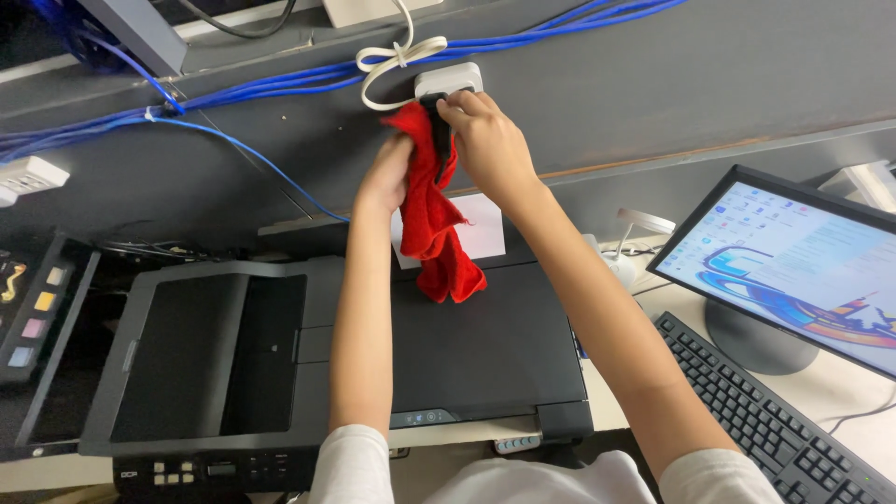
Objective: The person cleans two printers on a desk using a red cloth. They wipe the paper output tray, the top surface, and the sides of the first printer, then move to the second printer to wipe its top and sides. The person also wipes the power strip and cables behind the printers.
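A soft, limp red cloth (435, 224), judged light and best gripped bunched at its top, is held against the white wall power strip (448, 81), grasped by the left hand (387, 177) and pinched by the right hand (487, 140), above the black printer (280, 364).

A red cloth (437, 219) is seen at twelve o'clock, beside a white socket (448, 80) and a black plug (439, 131). Blue cables (280, 84) are strung over a grey wall (700, 75). A black printer (308, 355) is shown at seven o'clock, a black keyboard (765, 420) at four.
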